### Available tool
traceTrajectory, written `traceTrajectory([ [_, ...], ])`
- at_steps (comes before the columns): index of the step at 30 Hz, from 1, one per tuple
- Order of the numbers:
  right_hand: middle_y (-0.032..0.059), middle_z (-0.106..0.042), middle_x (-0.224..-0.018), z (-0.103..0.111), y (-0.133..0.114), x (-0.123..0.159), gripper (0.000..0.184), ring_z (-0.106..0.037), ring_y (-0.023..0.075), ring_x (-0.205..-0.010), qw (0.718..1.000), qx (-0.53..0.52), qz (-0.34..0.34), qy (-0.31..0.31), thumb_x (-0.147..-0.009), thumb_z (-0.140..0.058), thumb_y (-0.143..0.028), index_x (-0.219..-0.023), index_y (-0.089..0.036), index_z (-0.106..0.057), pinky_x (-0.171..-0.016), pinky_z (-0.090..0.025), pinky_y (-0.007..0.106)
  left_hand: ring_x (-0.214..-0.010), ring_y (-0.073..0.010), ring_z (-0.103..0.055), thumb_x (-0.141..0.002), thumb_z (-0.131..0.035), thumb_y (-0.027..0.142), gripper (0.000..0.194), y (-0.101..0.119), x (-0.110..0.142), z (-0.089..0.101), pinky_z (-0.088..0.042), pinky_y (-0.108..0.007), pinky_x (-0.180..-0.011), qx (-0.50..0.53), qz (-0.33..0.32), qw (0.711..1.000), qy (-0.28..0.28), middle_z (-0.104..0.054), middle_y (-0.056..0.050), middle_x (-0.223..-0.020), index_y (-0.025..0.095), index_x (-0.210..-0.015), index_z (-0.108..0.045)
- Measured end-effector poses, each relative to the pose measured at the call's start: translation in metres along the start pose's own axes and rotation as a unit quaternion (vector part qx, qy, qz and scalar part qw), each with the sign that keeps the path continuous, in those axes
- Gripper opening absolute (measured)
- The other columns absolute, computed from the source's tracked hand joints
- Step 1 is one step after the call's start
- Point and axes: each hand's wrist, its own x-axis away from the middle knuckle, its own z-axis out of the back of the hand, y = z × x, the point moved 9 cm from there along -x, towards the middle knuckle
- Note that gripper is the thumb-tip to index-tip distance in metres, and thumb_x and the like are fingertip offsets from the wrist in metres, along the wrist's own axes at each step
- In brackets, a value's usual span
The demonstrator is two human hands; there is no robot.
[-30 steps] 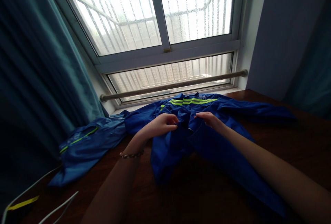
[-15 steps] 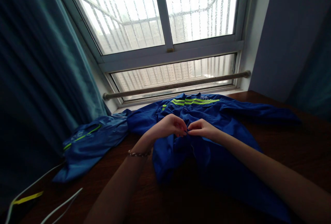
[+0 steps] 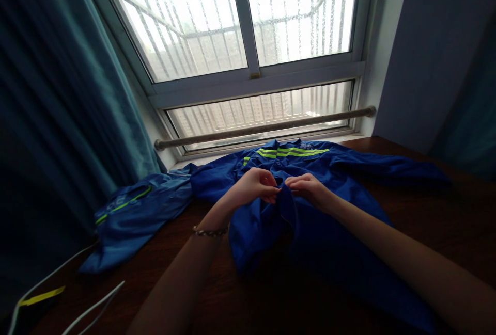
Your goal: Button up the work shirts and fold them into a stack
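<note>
The blue jacket (image 3: 358, 201) spreads from the table's (image 3: 461, 221) far edge. Left hand (image 3: 256, 186) and right hand (image 3: 312, 190) pinch its front between nearly closed fingertips

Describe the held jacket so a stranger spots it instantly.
Below the window is a dark wooden surface. The jacket lies across it, its front pinched by left hand and right hand. Unlike the paler garment at left, it is deep blue.
</note>
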Motion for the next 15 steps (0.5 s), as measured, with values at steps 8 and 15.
traceTrajectory([
  [8,0.0034,-0.064,-0.071,0.015,0.008,-0.005,0.029,-0.054,0.0124,-0.063,0.993,0.091,0.013,0.07,-0.062,-0.069,-0.034,-0.082,-0.014,-0.07,-0.061,-0.041,0.026,-0.058,-0.016,-0.064,-0.061,-0.072,0.028,0.028,-0.005,-0.001,0.005,-0.052,-0.026,-0.057,0.037,0.019,0.999,0.023,-0.064,-0.005,-0.06,0.009,-0.075,-0.057],
  [15,0.0047,-0.061,-0.082,0.01,-0.021,0.001,0.015,-0.056,0.0148,-0.075,0.967,0.176,0.149,0.11,-0.07,-0.063,-0.03,-0.075,-0.018,-0.07,-0.066,-0.043,0.025,-0.056,-0.0128,-0.062,-0.062,-0.07,0.018,0.017,-0.007,-0.002,0.007,-0.052,-0.025,-0.058,0.039,0.024,0.998,0.032,-0.064,-0.002,-0.059,0.009,-0.071,-0.059],
])
